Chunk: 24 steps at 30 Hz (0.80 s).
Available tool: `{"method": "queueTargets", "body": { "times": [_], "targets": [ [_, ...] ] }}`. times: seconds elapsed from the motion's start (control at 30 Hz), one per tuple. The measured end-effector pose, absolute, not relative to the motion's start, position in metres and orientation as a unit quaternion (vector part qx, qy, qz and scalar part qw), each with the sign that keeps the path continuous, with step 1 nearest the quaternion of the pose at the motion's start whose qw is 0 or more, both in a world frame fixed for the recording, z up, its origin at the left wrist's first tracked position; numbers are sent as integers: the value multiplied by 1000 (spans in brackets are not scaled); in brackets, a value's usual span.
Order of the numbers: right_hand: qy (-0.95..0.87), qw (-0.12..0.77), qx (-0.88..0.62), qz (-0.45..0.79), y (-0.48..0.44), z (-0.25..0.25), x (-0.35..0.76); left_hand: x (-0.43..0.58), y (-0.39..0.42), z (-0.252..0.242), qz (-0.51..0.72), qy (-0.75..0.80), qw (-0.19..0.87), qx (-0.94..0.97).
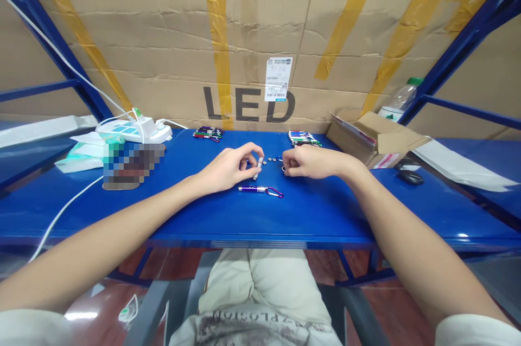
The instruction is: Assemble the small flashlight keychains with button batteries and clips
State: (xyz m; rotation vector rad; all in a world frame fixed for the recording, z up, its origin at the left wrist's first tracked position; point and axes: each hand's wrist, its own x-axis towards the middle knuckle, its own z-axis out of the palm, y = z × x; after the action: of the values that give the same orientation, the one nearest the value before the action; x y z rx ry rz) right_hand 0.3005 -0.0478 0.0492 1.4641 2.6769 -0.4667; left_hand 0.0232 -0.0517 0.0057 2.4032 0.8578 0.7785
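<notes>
Between the thumb and forefinger of my left hand [234,168] is a small silvery penlight tube [259,166], tilted on end above the table. My right hand [307,161] is closed in a pinch just to the right. A bit of blue and a small ring show at its fingertips, but most of what it holds is hidden. Several small round button cells [269,160] lie in a row between my hands. In front of them, nearer to me, lies a purple keychain penlight [253,189] with a carabiner clip [274,192].
Penlights lie in one pile [208,133] at the back left and another [303,138] at the back right. An opened cardboard box [382,137], a black mouse [410,177] and a plastic bottle [402,97] stand right. A white power strip [142,130] with cables sits left. A large carton [171,53] walls the back.
</notes>
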Motion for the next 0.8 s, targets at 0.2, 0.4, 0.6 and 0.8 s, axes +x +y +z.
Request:
{"method": "queueTargets", "body": {
  "times": [0.2, 0.4, 0.6, 0.8],
  "targets": [
    [875, 15, 452, -174, -48, 45, 299, 23, -52, 7, 278, 313, 233, 878],
    [888, -105, 401, -197, -46, 44, 299, 23, -53, 8, 262, 307, 240, 883],
    [867, -259, 365, -220, -47, 42, 293, 23, -52, 5, 264, 297, 233, 888],
    [841, -312, 354, -264, -48, 39, 289, 23, -52, 4, 272, 300, 232, 885]
  ]
}}
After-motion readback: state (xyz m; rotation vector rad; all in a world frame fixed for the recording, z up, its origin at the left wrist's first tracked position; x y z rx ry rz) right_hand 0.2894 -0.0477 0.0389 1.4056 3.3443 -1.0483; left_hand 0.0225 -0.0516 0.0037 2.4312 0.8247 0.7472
